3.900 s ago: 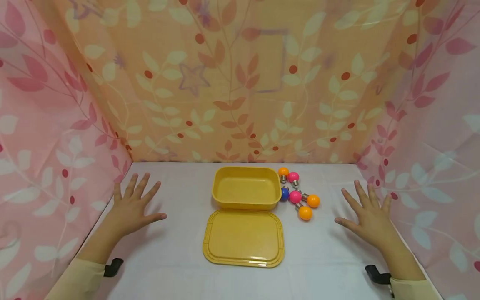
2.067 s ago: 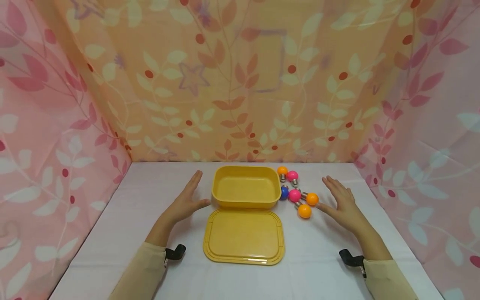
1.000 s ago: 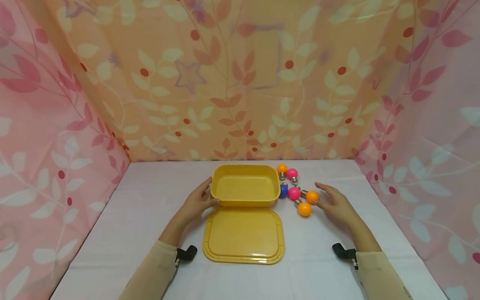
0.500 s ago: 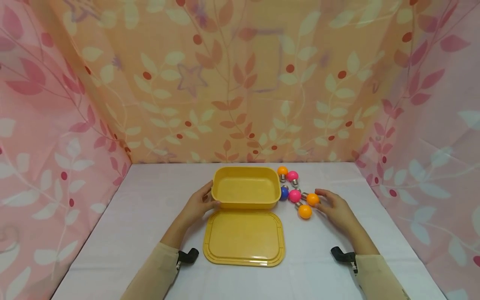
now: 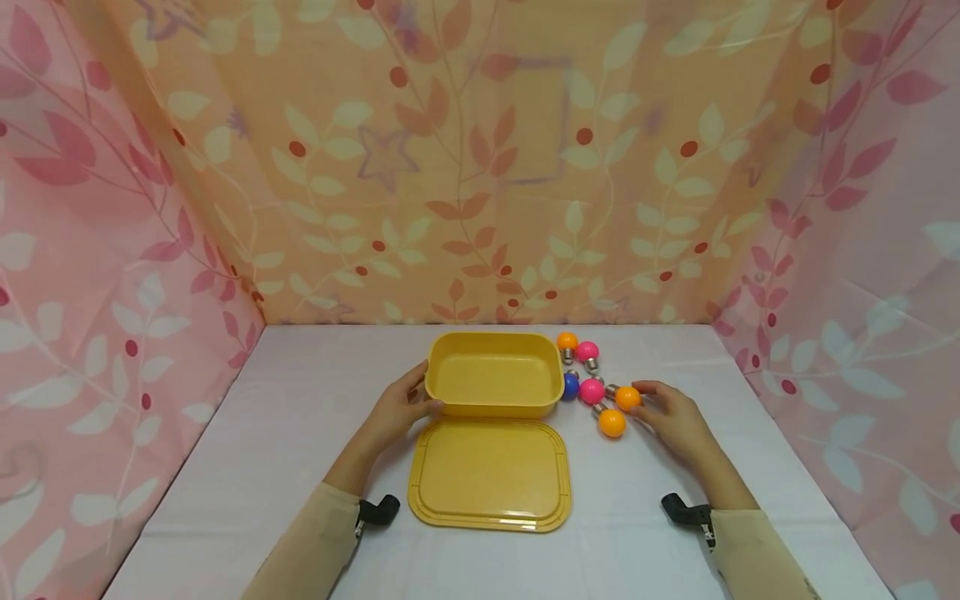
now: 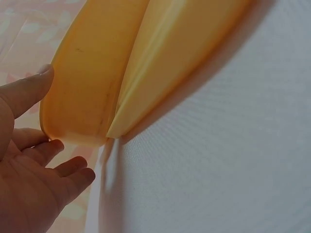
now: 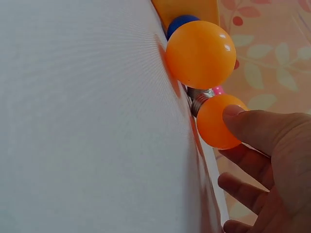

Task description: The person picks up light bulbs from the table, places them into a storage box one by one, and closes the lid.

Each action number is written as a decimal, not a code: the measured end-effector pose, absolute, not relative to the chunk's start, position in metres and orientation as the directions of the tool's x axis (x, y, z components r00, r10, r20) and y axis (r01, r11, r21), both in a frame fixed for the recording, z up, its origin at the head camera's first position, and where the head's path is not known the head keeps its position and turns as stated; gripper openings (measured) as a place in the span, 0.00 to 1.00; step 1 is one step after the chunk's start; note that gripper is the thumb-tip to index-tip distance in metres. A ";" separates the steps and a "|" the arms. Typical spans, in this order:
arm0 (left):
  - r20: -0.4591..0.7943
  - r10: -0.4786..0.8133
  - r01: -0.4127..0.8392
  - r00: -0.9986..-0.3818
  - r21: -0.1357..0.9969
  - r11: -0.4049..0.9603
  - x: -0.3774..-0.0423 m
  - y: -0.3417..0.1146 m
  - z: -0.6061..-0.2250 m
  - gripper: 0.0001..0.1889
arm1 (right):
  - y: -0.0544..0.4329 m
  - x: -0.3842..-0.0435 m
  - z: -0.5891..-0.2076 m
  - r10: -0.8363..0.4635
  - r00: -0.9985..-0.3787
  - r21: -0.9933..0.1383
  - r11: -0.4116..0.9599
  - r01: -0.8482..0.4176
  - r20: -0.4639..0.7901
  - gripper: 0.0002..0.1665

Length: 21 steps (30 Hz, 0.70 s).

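My left hand (image 5: 392,414) holds the left end of an open yellow plastic box (image 5: 495,411), thumb at the front corner and fingers at the end wall. In the left wrist view the thumb fingertip (image 6: 46,70) meets the box wall (image 6: 87,73). My right hand (image 5: 675,421) pinches the rightmost orange light bulb (image 5: 627,399) between thumb and forefinger, its other fingers loosely bent. That bulb (image 7: 218,124) still lies on the table, its metal screw base pointing left. A second orange bulb (image 5: 612,423) lies just in front of it.
A flat yellow lid (image 5: 489,475) lies directly before the box. Against the box's right side are a blue bulb (image 5: 571,386), a pink bulb (image 5: 592,391), another pink bulb (image 5: 588,352) and an orange bulb (image 5: 567,342). Patterned cloth walls (image 5: 480,167) enclose the white table (image 5: 315,358).
Both hands have come in from the sides, where they were spread. The left has taken hold of the box's end, the right of the rightmost orange bulb. Box, lid and bulbs stay in place.
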<state>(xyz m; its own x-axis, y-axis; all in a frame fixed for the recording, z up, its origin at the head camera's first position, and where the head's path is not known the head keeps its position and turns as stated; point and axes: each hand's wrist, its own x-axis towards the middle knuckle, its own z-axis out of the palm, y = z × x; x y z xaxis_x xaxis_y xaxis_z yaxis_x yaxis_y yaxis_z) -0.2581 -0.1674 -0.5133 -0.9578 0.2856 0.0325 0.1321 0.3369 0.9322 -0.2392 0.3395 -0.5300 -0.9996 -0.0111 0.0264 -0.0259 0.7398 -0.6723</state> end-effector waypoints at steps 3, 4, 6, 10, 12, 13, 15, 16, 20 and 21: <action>0.029 0.284 0.130 -0.959 0.931 0.342 -0.259 -0.168 -0.513 0.47 | 0.339 -0.237 -0.524 0.000 -1.000 -0.670 0.742 -0.015 0.022 0.33; 0.028 0.282 0.128 -0.959 0.931 0.342 -0.259 -0.168 -0.513 0.47 | 0.339 -0.236 -0.521 0.006 -1.000 -0.672 0.741 -0.009 0.019 0.33; 0.024 0.279 0.123 -0.960 0.931 0.343 -0.259 -0.168 -0.513 0.47 | 0.338 -0.233 -0.515 0.010 -1.000 -0.675 0.738 -0.007 0.022 0.34; 0.018 0.275 0.117 -0.961 0.932 0.344 -0.259 -0.168 -0.512 0.46 | 0.339 -0.232 -0.509 0.020 -1.000 -0.679 0.734 0.006 0.014 0.36; 0.019 0.275 0.119 -0.961 0.929 0.351 -0.259 -0.168 -0.511 0.46 | 0.340 -0.233 -0.508 0.028 -1.000 -0.680 0.733 0.023 -0.004 0.36; 0.022 0.277 0.123 -0.961 0.928 0.352 -0.259 -0.168 -0.511 0.46 | 0.340 -0.234 -0.508 0.030 -0.999 -0.681 0.731 0.030 -0.012 0.36; 0.025 0.275 0.125 -0.961 0.927 0.354 -0.259 -0.168 -0.512 0.46 | 0.340 -0.234 -0.506 0.031 -0.999 -0.687 0.726 0.038 -0.023 0.36; 0.025 0.275 0.125 -0.961 0.928 0.350 -0.259 -0.168 -0.512 0.46 | 0.340 -0.234 -0.505 0.027 -0.999 -0.687 0.726 0.033 -0.020 0.36; 0.026 0.272 0.120 -0.962 0.935 0.334 -0.259 -0.167 -0.513 0.46 | 0.338 -0.235 -0.498 -0.014 -0.999 -0.695 0.718 -0.042 0.046 0.33; 0.027 0.273 0.120 -0.962 0.936 0.331 -0.259 -0.168 -0.513 0.47 | 0.337 -0.236 -0.496 -0.024 -0.998 -0.693 0.718 -0.061 0.064 0.32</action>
<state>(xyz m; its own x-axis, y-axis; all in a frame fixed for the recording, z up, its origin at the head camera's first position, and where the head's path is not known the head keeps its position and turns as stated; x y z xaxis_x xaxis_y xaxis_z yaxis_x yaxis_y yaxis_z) -0.2593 -0.1675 -0.5128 -0.9616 0.2733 0.0266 0.1200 0.3311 0.9359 -0.2362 0.3369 -0.4960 -0.9977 -0.0235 0.0635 -0.0610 0.7185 -0.6929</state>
